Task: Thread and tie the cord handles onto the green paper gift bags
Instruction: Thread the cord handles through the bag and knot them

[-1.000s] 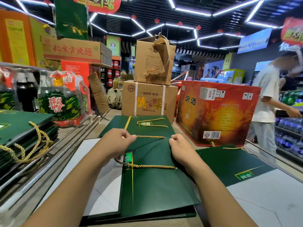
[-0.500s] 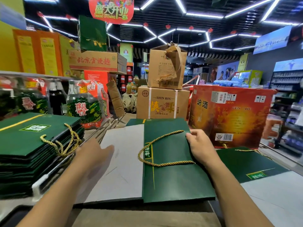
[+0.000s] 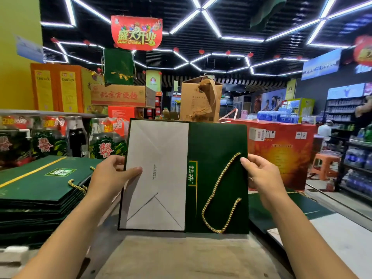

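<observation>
- Shop aisle under strip lights, with a red carton (image 3: 281,154) behind.
- Head view: the green paper bag (image 3: 217,137) is held upright. The left hand (image 3: 109,178) grips its white folded base, thumb in front.
- The right hand (image 3: 263,178) pinches the opposite edge. The gold cord handle (image 3: 218,196) loops down just beside its fingertips.
- A stack of green bags (image 3: 40,178) lies beyond the left knuckles.
</observation>
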### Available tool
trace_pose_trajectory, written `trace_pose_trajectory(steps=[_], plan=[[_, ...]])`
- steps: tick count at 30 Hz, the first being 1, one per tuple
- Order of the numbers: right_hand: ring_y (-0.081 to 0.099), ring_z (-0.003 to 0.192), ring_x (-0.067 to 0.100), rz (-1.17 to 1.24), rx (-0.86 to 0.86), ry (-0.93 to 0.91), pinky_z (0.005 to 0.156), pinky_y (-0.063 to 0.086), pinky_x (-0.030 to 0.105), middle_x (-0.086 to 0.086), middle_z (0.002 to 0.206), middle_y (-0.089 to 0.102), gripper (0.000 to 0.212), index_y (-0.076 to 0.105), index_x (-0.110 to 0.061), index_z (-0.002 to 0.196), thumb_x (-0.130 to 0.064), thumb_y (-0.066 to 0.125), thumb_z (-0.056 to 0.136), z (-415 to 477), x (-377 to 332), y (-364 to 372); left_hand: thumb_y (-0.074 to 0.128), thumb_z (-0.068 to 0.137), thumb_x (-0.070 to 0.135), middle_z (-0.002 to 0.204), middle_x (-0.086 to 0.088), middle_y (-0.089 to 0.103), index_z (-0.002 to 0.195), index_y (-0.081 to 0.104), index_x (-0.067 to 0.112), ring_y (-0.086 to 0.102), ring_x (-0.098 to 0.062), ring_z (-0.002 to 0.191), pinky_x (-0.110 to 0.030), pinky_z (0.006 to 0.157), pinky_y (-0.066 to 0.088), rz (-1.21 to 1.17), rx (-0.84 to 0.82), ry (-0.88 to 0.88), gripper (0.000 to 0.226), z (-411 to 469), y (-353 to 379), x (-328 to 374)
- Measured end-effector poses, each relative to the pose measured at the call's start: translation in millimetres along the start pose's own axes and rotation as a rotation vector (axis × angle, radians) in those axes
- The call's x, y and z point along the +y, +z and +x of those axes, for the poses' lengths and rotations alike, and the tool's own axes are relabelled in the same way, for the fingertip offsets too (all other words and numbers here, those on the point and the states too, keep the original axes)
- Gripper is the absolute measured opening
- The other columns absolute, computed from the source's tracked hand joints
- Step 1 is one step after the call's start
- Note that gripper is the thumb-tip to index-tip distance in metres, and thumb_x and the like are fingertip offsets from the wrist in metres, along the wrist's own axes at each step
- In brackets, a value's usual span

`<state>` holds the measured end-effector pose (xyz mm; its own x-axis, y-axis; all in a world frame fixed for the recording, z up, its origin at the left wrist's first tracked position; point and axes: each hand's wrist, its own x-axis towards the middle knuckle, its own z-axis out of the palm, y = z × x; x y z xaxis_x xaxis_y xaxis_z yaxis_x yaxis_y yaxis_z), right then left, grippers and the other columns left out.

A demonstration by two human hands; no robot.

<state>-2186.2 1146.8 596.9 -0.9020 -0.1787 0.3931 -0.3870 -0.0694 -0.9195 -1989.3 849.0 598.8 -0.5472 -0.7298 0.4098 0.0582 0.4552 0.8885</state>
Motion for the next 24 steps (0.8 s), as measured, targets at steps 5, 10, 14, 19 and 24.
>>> trace_pose_trajectory(steps=[5,10,14,19,24], plan=[[0.076,0.093,0.016,0.086,-0.01,-0.081,0.062,0.056,0.018,0.001,0.101,0.079,0.021,0.07,-0.017,0.12,-0.018,0.067,0.099,-10,-26,-13,0.052,0.099,0.057,0.07,-0.01,0.07,0.092,0.067,0.003,0.062,-0.018,0.053,-0.032,0.053,0.055,-0.266,0.051,-0.097,0.056,13,-11,13],[0.076,0.1,0.023,0.215,-0.116,-0.007,0.075,0.059,0.023,0.008,0.107,0.078,0.02,0.071,-0.008,0.117,-0.008,0.062,0.099,-22,-29,-25,0.02,0.101,0.067,0.057,-0.011,0.069,0.083,0.059,0.001,0.068,-0.024,0.062,-0.035,0.055,0.062,-0.465,-0.108,-0.231,0.079,8,-24,23],[0.077,0.085,0.016,0.11,-0.216,-0.015,0.07,0.06,0.021,0.005,0.088,0.079,0.023,0.07,-0.003,0.099,0.011,0.052,0.1,-38,-20,-33,0.041,0.105,0.048,0.089,-0.022,0.074,0.097,0.066,0.001,0.073,-0.028,0.069,-0.037,0.058,0.064,-0.436,-0.196,-0.3,0.054,6,-36,12],[0.073,0.068,0.015,0.329,-0.151,0.192,0.06,0.059,0.025,0.021,0.086,0.065,0.029,0.054,0.004,0.08,0.014,0.034,0.099,-49,1,-26,0.069,0.088,0.036,0.095,-0.015,0.068,0.105,0.07,0.006,0.061,-0.024,0.079,-0.034,0.071,0.061,-0.315,-0.377,-0.334,0.034,-5,-42,-12],[0.07,0.095,0.025,0.138,-0.304,0.317,0.085,0.051,0.034,0.017,0.098,0.078,0.045,0.072,0.008,0.102,-0.025,0.041,0.107,-58,26,-31,0.087,0.059,0.062,0.114,-0.01,0.075,0.118,0.067,0.003,0.064,-0.018,0.109,-0.031,0.096,0.049,-0.006,-0.537,-0.405,0.085,-15,-43,-25]])
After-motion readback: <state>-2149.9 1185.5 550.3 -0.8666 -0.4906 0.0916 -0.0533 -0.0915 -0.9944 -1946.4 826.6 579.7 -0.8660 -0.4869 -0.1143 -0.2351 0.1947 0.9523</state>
